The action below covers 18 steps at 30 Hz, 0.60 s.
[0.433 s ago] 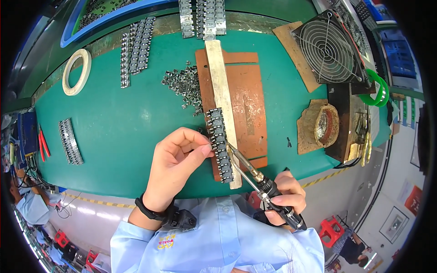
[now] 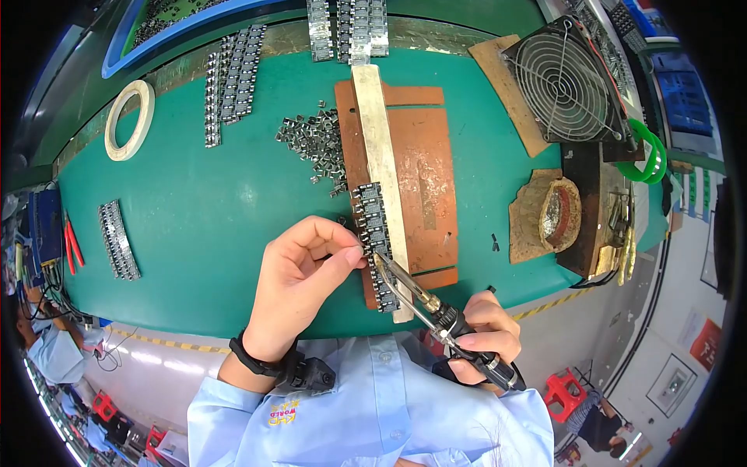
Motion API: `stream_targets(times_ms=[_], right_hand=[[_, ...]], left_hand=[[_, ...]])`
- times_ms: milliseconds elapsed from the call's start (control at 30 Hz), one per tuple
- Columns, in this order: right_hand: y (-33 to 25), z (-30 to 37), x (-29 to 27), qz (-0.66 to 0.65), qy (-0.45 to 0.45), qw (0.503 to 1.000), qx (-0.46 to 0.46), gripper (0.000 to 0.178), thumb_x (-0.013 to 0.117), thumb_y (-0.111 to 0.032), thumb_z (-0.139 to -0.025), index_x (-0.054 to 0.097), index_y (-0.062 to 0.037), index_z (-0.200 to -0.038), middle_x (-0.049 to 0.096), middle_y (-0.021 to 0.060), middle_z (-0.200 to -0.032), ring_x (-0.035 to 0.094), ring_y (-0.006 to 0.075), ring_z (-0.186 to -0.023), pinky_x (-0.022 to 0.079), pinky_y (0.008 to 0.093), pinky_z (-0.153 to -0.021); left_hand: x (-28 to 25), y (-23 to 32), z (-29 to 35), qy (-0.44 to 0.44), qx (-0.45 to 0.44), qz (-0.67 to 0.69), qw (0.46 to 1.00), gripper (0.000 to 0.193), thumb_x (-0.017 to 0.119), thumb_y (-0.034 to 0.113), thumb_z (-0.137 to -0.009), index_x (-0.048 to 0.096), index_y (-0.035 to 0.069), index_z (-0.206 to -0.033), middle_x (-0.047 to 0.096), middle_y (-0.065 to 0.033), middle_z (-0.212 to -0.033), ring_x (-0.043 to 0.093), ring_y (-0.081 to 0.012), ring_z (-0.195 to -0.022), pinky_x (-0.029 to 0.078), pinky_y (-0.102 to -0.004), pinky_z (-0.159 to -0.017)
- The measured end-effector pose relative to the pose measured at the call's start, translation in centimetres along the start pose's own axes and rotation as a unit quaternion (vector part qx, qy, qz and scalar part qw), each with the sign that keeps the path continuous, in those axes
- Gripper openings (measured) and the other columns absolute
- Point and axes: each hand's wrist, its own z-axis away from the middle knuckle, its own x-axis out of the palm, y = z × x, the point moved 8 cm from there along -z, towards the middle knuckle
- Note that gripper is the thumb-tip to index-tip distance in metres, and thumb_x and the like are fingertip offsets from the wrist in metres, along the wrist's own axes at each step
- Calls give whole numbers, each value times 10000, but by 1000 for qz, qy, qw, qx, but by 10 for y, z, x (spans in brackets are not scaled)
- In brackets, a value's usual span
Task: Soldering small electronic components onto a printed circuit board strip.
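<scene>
My right hand (image 2: 489, 338) grips a soldering iron (image 2: 445, 313) with a thin metal feed tube along it. Its tip rests over a strip of small black circuit boards (image 2: 373, 226). The strip lies along a pale wooden bar (image 2: 377, 128), which crosses a brown board (image 2: 424, 179). At the strip's left edge, the thumb and forefinger of my left hand (image 2: 299, 272) are pinched together; whatever is between them is too small to make out. A heap of small metal parts (image 2: 315, 148) lies just beyond my left hand.
A fan (image 2: 560, 82) stands at the far right, with a round solder-stained dish (image 2: 559, 214) nearer me. Leftward are a tape roll (image 2: 115, 148), more board strips (image 2: 118, 241) and red-handled pliers (image 2: 74, 243). Further strips (image 2: 241, 74) and a blue tray (image 2: 117, 54) are at the back.
The soldering iron's tip has moved left, from the strip's right edge to over its boards. My left hand keeps its pinch at the same place.
</scene>
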Motion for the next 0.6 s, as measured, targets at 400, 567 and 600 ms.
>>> stream_targets(times_ms=[400, 567, 600], right_hand=[[3, 0, 1, 2, -3, 1000, 17, 338, 764, -152, -609, 608, -57, -893, 556, 105, -707, 453, 185, -510, 355, 288, -467], [5, 0, 1, 6, -13, 1000, 25, 343, 762, -141, -605, 609, -60, -901, 560, 103, -714, 457, 188, -518, 361, 288, -477], [5, 0, 1, 7, -17, 999, 27, 344, 762, -136, -604, 610, -60, -903, 562, 103, -715, 458, 189, -519, 363, 289, -480]], left_hand=[[0, 0, 0, 4, 1, 4, 1000, 73, 577, 40, -812, 526, 15, -857, 579, -17, -798, 564, -80, -745, 454, -203, -696], [0, 0, 0, 8, 1, 3, 1000, 77, 583, 44, -811, 526, 15, -854, 580, -20, -790, 563, -80, -733, 449, -198, -680], [0, 0, 0, 8, 0, 3, 1000, 77, 583, 44, -811, 526, 15, -854, 580, -20, -790, 563, -80, -733, 449, -198, -680]])
